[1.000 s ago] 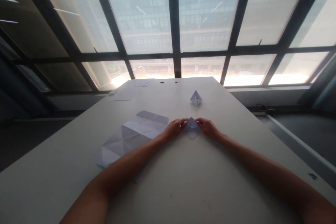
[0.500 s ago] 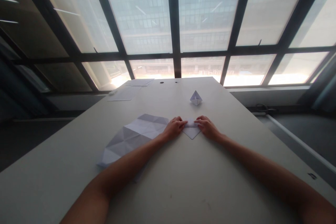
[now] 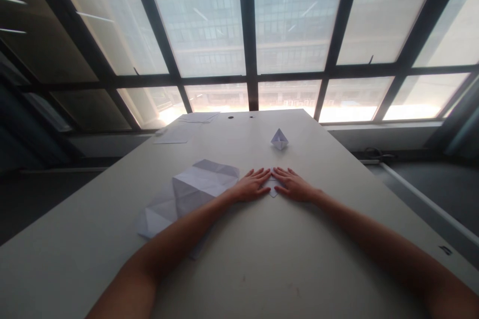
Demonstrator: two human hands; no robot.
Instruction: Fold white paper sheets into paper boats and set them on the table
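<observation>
A small folded sheet of white paper (image 3: 273, 191) lies flat on the table, mostly covered by my two hands. My left hand (image 3: 252, 184) rests palm down on its left part, fingers stretched out. From the other side my right hand (image 3: 292, 184) presses flat on the right part, its fingers spread too. The fingertips of both hands almost meet over the middle; only the lower point and a narrow strip of the paper show. Beyond the hands stands a folded paper boat (image 3: 279, 139).
A large creased sheet of paper (image 3: 204, 182) lies to the left, partly beneath my left forearm. Flat white sheets (image 3: 172, 134) are at the table's far left. The white table (image 3: 239, 239) reaches toward tall windows (image 3: 292, 20). A small dark mark (image 3: 445, 250) sits near the right edge.
Both hands have gone from pinching the upper edge of the folded paper to lying flat across it with fingers extended. The large creased sheet has shifted slightly left.
</observation>
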